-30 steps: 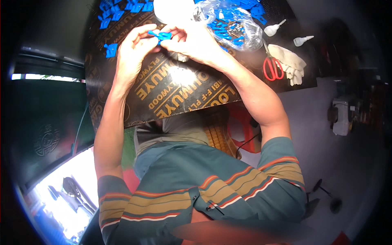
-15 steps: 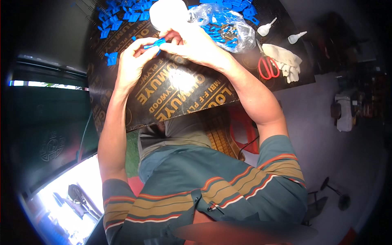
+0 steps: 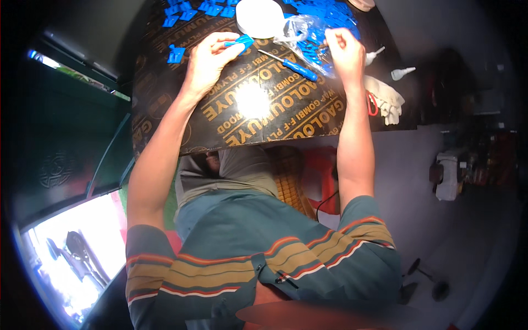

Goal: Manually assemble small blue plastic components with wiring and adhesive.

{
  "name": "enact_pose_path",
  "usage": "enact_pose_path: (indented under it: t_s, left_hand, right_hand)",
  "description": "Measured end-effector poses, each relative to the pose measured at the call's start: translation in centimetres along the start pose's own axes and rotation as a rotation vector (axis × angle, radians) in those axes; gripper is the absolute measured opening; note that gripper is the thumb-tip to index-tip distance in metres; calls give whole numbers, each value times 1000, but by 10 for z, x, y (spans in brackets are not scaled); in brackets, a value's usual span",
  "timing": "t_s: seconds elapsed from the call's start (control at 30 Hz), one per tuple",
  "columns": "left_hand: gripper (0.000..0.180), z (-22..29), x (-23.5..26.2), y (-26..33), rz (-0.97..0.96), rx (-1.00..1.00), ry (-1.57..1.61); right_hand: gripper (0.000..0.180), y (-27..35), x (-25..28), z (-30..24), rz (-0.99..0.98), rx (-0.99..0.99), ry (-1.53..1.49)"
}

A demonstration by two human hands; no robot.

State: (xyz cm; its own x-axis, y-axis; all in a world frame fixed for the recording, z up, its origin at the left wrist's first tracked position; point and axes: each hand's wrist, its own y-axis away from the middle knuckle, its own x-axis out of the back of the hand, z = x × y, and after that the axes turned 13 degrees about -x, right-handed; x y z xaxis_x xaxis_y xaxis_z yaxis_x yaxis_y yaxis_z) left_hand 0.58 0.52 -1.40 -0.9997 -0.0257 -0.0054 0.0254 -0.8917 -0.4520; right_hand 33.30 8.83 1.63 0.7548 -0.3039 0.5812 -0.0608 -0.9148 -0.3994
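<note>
My left hand [image 3: 212, 61] is closed, pinching a small blue plastic part [image 3: 240, 42] between thumb and fingers above the table. My right hand [image 3: 346, 52] is held over the edge of a clear plastic bag [image 3: 300, 34], its fingers curled together; whatever they hold, if anything, is too small to make out. Blue pieces [image 3: 312, 53] lie inside the bag. Between my hands a screwdriver [image 3: 297, 68] with a blue handle rests on the table. Another blue part [image 3: 175, 54] lies alone, left of my left hand.
A white round container [image 3: 260, 19] stands at the far middle of the dark printed table [image 3: 220, 129]. Several blue parts [image 3: 184, 12] spread along the far side. To the right lie a white nozzle bottle [image 3: 403, 72], a cream cloth glove [image 3: 388, 100] and red-handled scissors [image 3: 373, 104].
My right hand has left the blue part and moved right to the bag. My left hand keeps the part. The screwdriver is now in plain sight, and the whole view has shifted.
</note>
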Motion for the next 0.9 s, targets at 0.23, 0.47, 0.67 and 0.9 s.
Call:
enact_pose_path:
  t_s: [0.23, 0.47, 0.67, 0.9]
  left_hand:
    - [26, -1, -1, 0, -6, 56, 166]
    - [34, 0, 7, 0, -69, 149, 271]
    - [39, 2, 4, -1, -85, 201, 318]
    - [37, -2, 9, -1, -54, 303, 533]
  right_hand:
    - [14, 25, 11, 2, -98, 285, 339]
    - [18, 30, 10, -6, -84, 198, 439]
    - [23, 18, 10, 12, -119, 137, 540]
    - [24, 18, 13, -30, -16, 184, 439]
